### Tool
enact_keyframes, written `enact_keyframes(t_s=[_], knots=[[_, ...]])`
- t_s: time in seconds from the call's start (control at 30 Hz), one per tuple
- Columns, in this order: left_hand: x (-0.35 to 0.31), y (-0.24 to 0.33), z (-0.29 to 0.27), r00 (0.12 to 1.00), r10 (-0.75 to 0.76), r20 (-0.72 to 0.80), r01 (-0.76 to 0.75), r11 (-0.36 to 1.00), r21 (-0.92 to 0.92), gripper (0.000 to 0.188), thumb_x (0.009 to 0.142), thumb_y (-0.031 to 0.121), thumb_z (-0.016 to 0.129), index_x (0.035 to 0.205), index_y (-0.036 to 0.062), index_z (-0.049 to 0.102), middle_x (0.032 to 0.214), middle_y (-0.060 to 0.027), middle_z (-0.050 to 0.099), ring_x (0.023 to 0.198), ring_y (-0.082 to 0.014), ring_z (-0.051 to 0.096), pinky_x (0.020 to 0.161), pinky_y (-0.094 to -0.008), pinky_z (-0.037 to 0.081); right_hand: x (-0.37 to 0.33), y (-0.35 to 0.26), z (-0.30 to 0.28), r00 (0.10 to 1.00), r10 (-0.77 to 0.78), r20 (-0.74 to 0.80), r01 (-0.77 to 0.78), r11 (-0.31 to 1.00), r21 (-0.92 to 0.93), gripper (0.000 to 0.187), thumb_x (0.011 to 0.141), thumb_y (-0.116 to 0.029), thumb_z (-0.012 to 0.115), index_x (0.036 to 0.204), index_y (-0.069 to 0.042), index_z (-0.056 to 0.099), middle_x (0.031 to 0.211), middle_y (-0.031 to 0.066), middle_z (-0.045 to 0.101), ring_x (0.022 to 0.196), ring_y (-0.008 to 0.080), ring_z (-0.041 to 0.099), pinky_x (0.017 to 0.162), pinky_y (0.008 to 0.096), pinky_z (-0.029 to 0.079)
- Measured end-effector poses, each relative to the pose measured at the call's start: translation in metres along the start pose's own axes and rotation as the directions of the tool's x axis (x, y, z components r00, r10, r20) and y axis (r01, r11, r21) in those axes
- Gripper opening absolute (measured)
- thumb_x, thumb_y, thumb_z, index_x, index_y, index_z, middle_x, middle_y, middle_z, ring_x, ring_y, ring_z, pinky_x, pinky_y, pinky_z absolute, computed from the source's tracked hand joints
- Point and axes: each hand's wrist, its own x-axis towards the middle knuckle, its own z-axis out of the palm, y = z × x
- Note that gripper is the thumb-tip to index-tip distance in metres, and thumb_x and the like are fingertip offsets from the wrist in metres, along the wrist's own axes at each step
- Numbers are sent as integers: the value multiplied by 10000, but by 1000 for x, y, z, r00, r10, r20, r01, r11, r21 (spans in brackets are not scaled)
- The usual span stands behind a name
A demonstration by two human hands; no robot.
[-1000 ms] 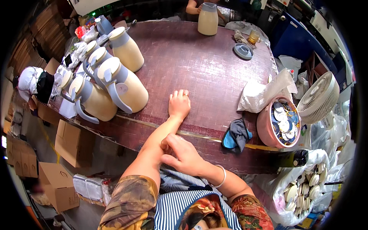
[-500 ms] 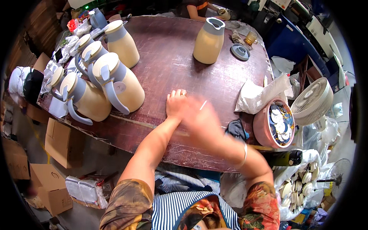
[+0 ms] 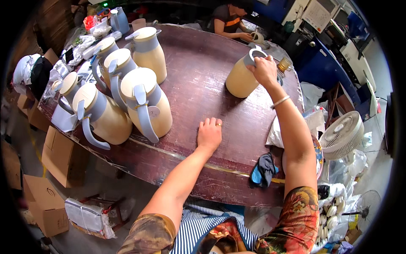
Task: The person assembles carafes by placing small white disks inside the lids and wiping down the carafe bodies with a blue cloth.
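right hand [image 3: 264, 70]: fingers closed over the rim of the lidless cream jug [image 3: 242, 77], far side of the brown table [image 3: 198, 80]
left hand [image 3: 209, 134]: flat on the table, fingers together, holding nothing
grip tip: take the rim firmly and lift straight up, well apart from the lidded jugs [image 3: 146, 106]

The surface [image 3: 198, 80] is dark reddish-brown wood, worn and scratched, with a dull sheen. On it, the cream jug [image 3: 241, 78] under the right hand [image 3: 264, 70] looks like smooth, glossy plastic, as do the capped jugs [image 3: 144, 101] left of it, with matt grey-blue plastic handles. At the surface's near edge lies a soft, crumpled blue-and-black cloth [image 3: 263, 169]. Below its left edge stand matt brown cardboard boxes [image 3: 44, 203].
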Motion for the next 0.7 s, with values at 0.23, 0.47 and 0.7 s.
enact_keyframes(t_s=[0.23,0.47,0.7], knots=[[-17,-25,-52,827,-309,-470,-69,774,-630,456,971,317,576,1324,39,502,1273,-164,528,1151,-359,529,1030,-460,399,-182,32,-67,862,-500,-77,497,808,317,410,749,-169,758,1127,-61,640,1131,73,640,1186,325,524,985,435,451],[-44,-23,-148,861,472,188,171,78,-982,440,1016,364,550,1261,-1,551,1219,-97,594,1172,-202,548,1050,-350,393,-309,-7,-78,935,-198,-294,310,860,406,635,853,-25,684,1448,-82,471,1527,201,361,1276,376,507,1019,428,485],[-104,26,-150,837,466,287,348,-49,-936,368,950,-56,525,1312,5,523,1159,-97,655,1157,-198,590,1076,-340,409,-343,-50,-7,989,110,93,-124,311,942,738,921,-18,650,1544,-23,255,1496,181,407,1193,260,588,857,317,563]])
